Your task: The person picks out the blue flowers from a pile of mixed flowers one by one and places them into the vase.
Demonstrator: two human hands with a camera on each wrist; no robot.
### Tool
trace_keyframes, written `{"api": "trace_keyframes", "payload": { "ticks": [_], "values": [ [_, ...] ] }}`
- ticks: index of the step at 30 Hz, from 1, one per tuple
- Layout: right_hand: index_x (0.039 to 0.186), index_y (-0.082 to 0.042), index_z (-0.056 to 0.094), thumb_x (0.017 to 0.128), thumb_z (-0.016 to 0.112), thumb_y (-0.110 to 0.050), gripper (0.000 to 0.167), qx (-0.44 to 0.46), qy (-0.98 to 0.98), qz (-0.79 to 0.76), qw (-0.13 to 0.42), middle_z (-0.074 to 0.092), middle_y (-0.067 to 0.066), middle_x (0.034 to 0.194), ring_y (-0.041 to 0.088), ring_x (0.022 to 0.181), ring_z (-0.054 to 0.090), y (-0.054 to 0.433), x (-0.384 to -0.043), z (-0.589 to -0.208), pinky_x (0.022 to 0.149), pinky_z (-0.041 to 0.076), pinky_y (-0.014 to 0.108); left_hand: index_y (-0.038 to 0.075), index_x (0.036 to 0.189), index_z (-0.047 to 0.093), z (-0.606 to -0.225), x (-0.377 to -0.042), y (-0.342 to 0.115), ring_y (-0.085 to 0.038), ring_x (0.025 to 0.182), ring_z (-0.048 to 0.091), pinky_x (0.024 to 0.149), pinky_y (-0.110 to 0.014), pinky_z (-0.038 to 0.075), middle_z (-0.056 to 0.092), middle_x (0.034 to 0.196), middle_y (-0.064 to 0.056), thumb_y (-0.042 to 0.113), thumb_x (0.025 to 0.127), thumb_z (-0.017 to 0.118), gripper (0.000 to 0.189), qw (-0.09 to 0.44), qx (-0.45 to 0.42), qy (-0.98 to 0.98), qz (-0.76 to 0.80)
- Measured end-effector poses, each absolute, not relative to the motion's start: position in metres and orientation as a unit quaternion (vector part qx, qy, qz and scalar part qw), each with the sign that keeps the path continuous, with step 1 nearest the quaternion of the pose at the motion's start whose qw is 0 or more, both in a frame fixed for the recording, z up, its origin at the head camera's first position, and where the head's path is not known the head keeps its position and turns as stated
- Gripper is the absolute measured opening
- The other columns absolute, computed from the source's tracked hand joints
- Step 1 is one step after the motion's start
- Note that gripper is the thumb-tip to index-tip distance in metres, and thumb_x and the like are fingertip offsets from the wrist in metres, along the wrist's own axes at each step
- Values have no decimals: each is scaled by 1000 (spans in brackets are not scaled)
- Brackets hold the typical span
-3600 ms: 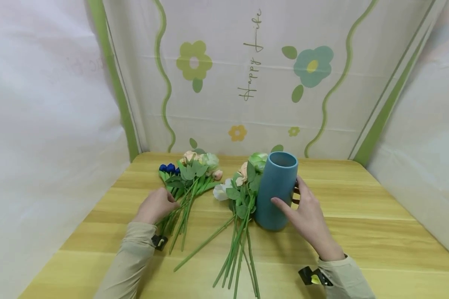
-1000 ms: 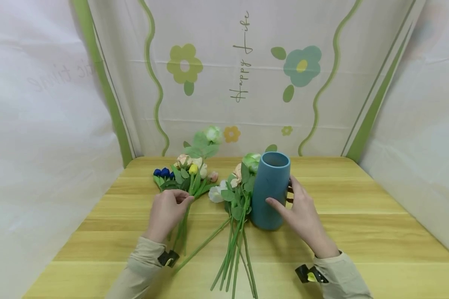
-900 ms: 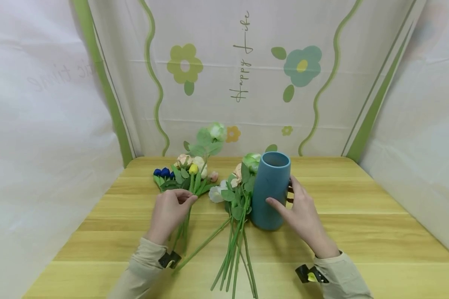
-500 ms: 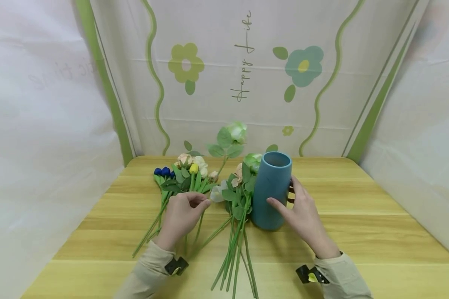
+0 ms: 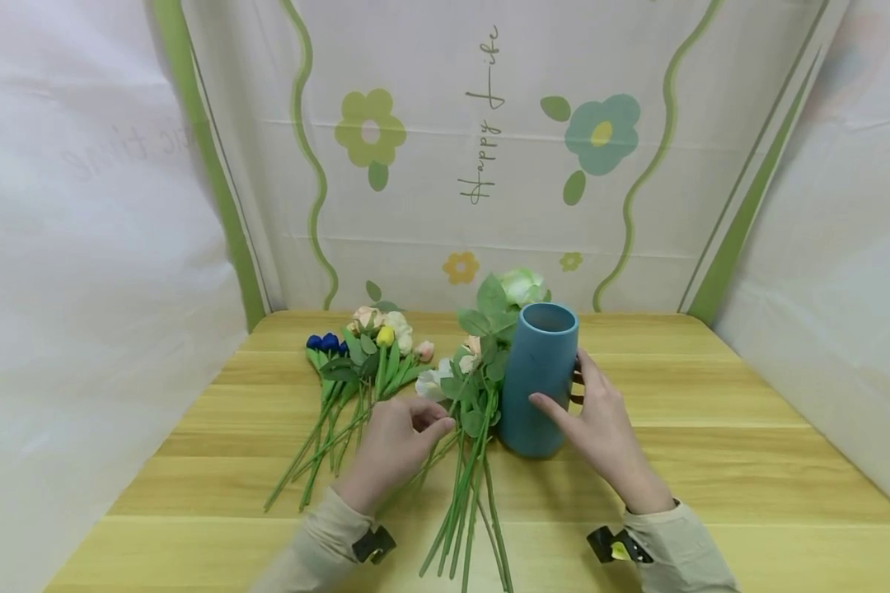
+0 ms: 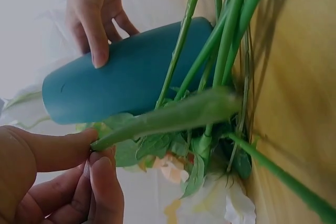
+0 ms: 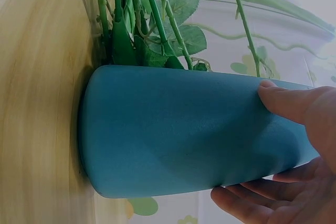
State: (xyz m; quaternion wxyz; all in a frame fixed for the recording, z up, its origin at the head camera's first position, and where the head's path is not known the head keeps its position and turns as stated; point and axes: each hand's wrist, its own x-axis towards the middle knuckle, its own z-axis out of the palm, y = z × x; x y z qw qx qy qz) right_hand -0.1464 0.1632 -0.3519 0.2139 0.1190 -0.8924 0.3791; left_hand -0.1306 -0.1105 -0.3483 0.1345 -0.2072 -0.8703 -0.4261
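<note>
In the head view my left hand pinches the stem of a pale green artificial flower between thumb and fingertips. Its bloom stands beside the vase's rim, above a second bunch of flowers. Close up in the left wrist view, the pinched stem points toward the camera, slightly blurred. A tall blue vase stands upright on the table, and my right hand grips its right side, thumb in front and fingers behind. The right wrist view shows thumb and fingers on either side of the vase.
Left of centre lies a bunch with blue tulips, a yellow tulip and peach blooms. Against the vase's left side lies another bunch, its long stems reaching toward the table's front. A printed cloth hangs behind the wooden table.
My left hand has lifted the pale green flower from the left bunch and carried it right, lowering it by the bunch beside the vase. My right hand stays on the vase.
</note>
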Motion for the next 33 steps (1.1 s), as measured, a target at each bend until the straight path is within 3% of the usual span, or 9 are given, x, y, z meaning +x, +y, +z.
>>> {"api": "trace_keyframes", "payload": {
  "ticks": [8, 23, 33],
  "values": [
    [150, 9, 25, 86, 75, -43, 96, 115, -895, 378, 208, 46, 30, 137, 45, 122, 48, 165, -147, -353, 95, 39, 62, 9, 84, 75, -354, -130, -105, -4, 65, 59, 60, -25, 50, 67, 76, 8, 12, 88, 76, 5, 116, -244, -868, -416],
    [149, 9, 25, 86, 76, -43, 96, 116, -895, 378, 206, 46, 30, 137, 44, 121, 48, 164, -147, -352, 88, 47, 58, 8, 87, 72, -350, -127, -106, -11, 61, 62, 56, -28, 51, 66, 75, 4, 12, 89, 73, 4, -8, -242, -866, -437],
    [149, 9, 24, 86, 75, -43, 96, 116, -896, 376, 207, 45, 31, 137, 45, 121, 48, 165, -146, -352, 87, 47, 59, 0, 102, 71, -353, -128, -106, -16, 75, 65, 62, -26, 53, 68, 86, 3, 11, 90, 72, 16, -48, -243, -866, -435]
  ]
}}
